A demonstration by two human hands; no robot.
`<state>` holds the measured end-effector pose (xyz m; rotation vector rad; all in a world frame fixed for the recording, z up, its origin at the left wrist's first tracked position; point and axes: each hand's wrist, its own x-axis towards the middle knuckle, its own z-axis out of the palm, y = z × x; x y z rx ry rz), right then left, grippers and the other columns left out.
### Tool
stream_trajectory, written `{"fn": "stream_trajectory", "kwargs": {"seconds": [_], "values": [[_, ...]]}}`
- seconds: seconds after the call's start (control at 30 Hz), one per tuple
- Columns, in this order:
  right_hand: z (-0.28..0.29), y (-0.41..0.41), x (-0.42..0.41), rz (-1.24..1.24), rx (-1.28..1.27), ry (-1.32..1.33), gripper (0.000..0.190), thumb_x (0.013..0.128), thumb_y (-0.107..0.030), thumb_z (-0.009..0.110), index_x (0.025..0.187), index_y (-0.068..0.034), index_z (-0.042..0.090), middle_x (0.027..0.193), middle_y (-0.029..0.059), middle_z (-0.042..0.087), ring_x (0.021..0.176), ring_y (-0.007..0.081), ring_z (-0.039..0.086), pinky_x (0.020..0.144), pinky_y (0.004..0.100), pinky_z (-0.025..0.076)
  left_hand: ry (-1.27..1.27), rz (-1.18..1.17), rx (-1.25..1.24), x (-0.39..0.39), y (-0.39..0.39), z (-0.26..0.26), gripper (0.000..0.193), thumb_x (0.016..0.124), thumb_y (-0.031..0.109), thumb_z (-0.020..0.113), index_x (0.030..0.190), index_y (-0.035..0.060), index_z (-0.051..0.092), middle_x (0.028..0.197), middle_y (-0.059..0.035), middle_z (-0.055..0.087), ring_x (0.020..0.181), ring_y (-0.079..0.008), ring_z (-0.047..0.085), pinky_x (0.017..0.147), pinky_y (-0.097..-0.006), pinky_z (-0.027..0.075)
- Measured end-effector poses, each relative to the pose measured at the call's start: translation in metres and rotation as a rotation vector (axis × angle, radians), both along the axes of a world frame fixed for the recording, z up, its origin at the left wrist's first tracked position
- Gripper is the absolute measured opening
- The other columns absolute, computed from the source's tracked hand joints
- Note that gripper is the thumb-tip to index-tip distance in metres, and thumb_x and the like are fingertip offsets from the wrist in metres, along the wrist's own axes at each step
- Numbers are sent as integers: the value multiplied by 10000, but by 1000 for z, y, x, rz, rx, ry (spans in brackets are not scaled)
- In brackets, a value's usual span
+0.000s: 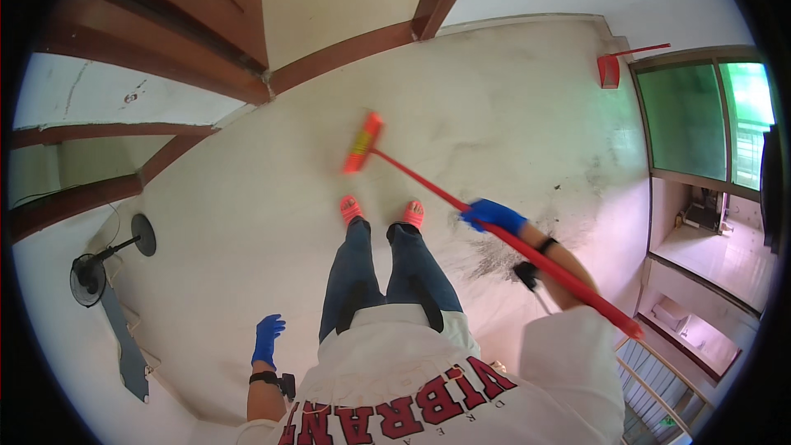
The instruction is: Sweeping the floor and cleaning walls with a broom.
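Note:
Wrapped around the red handle of a broom is my right hand, in a blue glove. The handle runs on past my forearm to the lower right. At its far end the broom head, orange-red with a yellow patch and slightly blurred, is over the pale floor beyond my feet. My left hand, also blue-gloved, hangs at my left side with nothing in it and its fingers slightly apart. Dark dirt is smeared across the floor beneath and beside my right arm.
A red long-handled dustpan stands by the wall at far right. To the left are a black pedestal fan and a folded ironing board. Brown cabinets line the upper left. Green sliding doors and a railing border the right.

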<state>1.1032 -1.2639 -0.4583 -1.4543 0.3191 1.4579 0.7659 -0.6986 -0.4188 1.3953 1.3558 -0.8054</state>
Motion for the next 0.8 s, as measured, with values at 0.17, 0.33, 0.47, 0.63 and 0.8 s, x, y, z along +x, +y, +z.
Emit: {"fn": "stream_trajectory", "kwargs": {"seconds": [0.17,0.33,0.47,0.63,0.8], "values": [[82,-225,-59,-285,-255,61,141,744,-167,529,755,-27,541,523,31,497,391,94,448,363,210,366,-19,-49,-18,18,-60,-9,293,757,321,441,927,114,560,817,-75,601,716,-166,560,663,-304,395],[118,-304,-73,-303,-339,5,130,731,-141,535,742,-11,531,507,46,482,382,120,453,359,231,374,3,-82,-88,40,-116,-19,321,782,346,408,945,109,552,827,-86,598,735,-178,559,678,-319,391],[140,-292,-56,-359,-233,36,139,755,-171,544,719,-40,517,494,28,476,364,113,447,340,225,361,-81,-111,-77,57,-143,-19,331,788,341,399,958,98,546,845,-86,595,742,-174,561,667,-312,401],[21,-222,26,-357,123,-15,141,765,-163,525,846,-52,557,520,4,472,387,93,452,341,223,367,-54,-244,-57,118,-173,7,325,786,336,401,956,100,545,841,-85,596,740,-174,560,670,-306,402],[-37,-131,136,-442,466,-158,189,768,-195,503,789,-14,555,562,34,513,447,102,478,391,225,385,-38,-309,31,194,-179,22,321,773,331,419,961,99,539,845,-90,593,745,-172,557,676,-301,396]]}}
